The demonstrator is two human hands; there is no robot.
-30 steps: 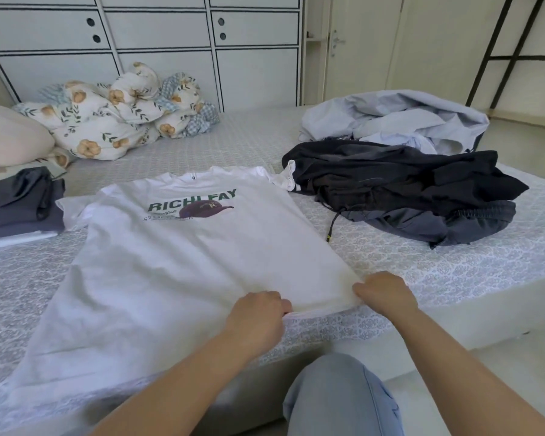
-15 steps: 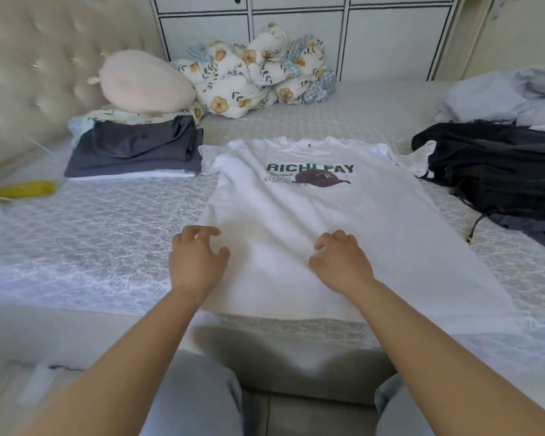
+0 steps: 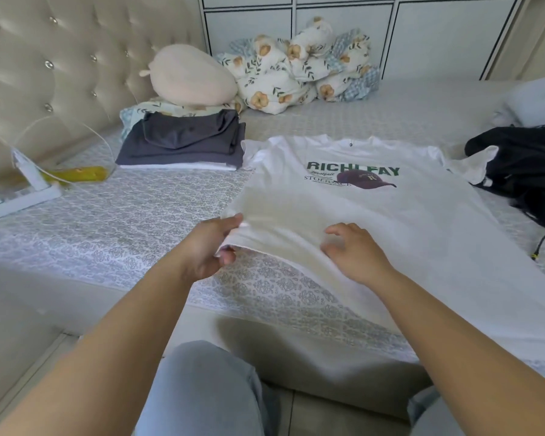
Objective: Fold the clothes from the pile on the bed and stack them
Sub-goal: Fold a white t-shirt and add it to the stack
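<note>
Nearest the camera, two knees in light blue trousers [image 3: 208, 391] show at the bottom edge, against the side of the bed [image 3: 114, 234].

The left hand [image 3: 210, 247] grasps the left side edge of the white T-shirt [image 3: 390, 240], thumb on top and fingers curled beneath, and that edge is raised off the patterned bedcover. The right hand [image 3: 354, 251] is released: its fingers are spread and loosely bent, resting on the shirt's front just right of the lifted edge and gripping nothing.

The T-shirt lies face up across the bed, hem toward the person and collar away. Its chest print shows green lettering and a dark red cap. The right sleeve touches a heap of dark clothes [image 3: 529, 171] at the right edge of view.

Just left of the shirt's left sleeve sits a stack of folded clothes [image 3: 183, 143], dark grey on top with a white layer underneath. Farther left, near the tufted headboard [image 3: 60, 58], lie a yellow object [image 3: 76, 174], a white stand [image 3: 22, 187] and a thin white cable.

Behind the stack rests a pale pink pillow [image 3: 192, 75], and beside it a bundled floral quilt [image 3: 299, 70]. White cabinet doors [image 3: 422, 36] stand behind the bed.
</note>
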